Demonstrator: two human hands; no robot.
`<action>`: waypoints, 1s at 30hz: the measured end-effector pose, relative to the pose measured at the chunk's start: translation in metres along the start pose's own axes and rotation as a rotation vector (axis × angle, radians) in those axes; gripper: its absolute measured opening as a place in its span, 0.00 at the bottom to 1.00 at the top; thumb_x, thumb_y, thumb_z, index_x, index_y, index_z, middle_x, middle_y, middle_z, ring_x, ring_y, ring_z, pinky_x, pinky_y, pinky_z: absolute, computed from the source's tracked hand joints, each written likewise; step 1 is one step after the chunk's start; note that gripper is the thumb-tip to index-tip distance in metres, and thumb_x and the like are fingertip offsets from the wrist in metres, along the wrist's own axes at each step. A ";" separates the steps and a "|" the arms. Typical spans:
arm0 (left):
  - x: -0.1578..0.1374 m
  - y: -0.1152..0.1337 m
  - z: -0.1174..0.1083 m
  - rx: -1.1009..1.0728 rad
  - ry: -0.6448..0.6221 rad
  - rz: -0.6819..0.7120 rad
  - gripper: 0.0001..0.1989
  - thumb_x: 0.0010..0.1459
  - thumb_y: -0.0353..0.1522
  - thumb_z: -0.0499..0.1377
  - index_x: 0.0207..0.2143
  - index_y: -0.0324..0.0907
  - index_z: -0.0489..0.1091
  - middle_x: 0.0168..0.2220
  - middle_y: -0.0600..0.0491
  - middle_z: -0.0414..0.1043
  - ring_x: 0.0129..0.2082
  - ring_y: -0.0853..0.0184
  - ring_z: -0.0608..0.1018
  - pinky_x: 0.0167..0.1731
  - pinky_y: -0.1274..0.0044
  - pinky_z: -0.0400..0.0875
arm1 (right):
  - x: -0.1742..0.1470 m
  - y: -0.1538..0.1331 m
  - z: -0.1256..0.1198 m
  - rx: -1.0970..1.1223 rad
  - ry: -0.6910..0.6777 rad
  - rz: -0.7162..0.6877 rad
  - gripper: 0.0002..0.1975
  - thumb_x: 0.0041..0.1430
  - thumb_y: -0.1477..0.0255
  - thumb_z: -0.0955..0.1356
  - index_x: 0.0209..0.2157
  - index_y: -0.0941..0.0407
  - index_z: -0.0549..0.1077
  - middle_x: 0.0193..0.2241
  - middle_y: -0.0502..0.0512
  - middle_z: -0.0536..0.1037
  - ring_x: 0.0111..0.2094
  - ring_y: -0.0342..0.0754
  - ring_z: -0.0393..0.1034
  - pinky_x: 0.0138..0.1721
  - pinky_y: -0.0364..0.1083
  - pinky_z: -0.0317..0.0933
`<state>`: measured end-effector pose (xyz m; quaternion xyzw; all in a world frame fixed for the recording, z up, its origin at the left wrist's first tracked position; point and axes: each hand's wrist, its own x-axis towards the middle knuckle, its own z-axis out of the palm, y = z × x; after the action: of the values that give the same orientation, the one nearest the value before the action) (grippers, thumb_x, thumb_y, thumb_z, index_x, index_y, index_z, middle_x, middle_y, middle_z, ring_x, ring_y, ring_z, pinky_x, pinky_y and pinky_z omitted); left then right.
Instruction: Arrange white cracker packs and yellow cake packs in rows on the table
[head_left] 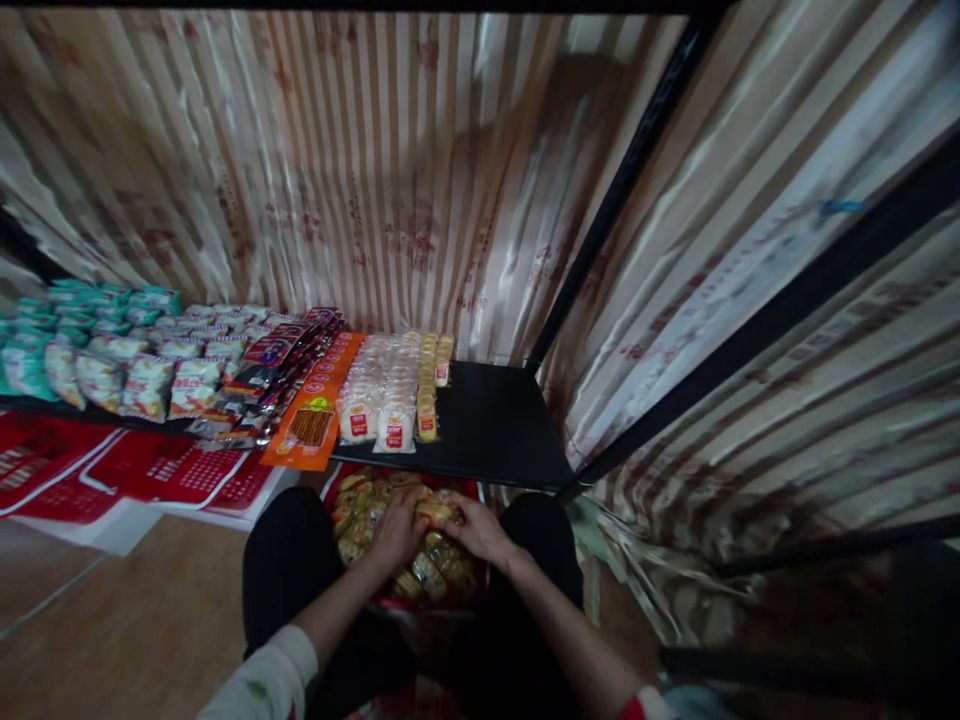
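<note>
Between my knees sits a red-rimmed box [480, 489] full of yellow wrapped snack packs [431, 575]. Both hands are over it, their fingers curled around a yellow snack pack [437, 510] near the top of the pile. My left hand [400, 528] grips its left side, thumb pointing inward. From the right, my right hand [478, 528] closes on the other end, with its thumb toward me. The undersides of the fingers are hidden among the packs. Just beyond the box, short rows of yellow packs [427, 400] and white packs [395, 425] stand on a black shelf [502, 420].
Left along the shelf lie an orange packet [311, 425], dark packets [277, 360], white bags [195, 385] and teal bags [26, 365]. A striped curtain [360, 180] hangs behind. Black metal posts [622, 190] rise at the right. Red printed sheets [165, 470] hang below the shelf.
</note>
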<state>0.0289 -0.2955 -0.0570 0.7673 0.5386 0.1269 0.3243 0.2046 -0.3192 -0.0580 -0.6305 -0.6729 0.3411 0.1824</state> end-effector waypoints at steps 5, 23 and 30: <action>0.006 0.002 0.006 -0.184 0.054 -0.025 0.12 0.53 0.25 0.52 0.39 0.39 0.70 0.40 0.50 0.74 0.42 0.66 0.74 0.46 0.75 0.66 | 0.009 0.001 -0.012 0.283 0.078 0.041 0.14 0.51 0.67 0.66 0.40 0.55 0.70 0.32 0.51 0.76 0.33 0.44 0.70 0.36 0.42 0.62; 0.021 0.053 0.003 -0.456 0.241 -0.143 0.05 0.56 0.31 0.50 0.35 0.41 0.63 0.36 0.50 0.71 0.35 0.69 0.75 0.36 0.78 0.70 | 0.016 -0.007 -0.025 0.796 0.329 0.085 0.23 0.43 0.56 0.70 0.38 0.56 0.69 0.37 0.58 0.78 0.38 0.51 0.73 0.45 0.51 0.65; 0.033 0.085 0.002 -0.385 0.335 0.005 0.15 0.56 0.28 0.46 0.45 0.40 0.63 0.51 0.45 0.63 0.46 0.67 0.72 0.50 0.74 0.66 | 0.052 0.009 -0.060 0.713 0.535 0.061 0.22 0.45 0.58 0.68 0.40 0.55 0.69 0.35 0.56 0.77 0.36 0.49 0.72 0.42 0.50 0.66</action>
<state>0.1061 -0.2840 -0.0094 0.6609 0.5487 0.3535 0.3704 0.2447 -0.2547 -0.0322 -0.6138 -0.4234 0.3821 0.5458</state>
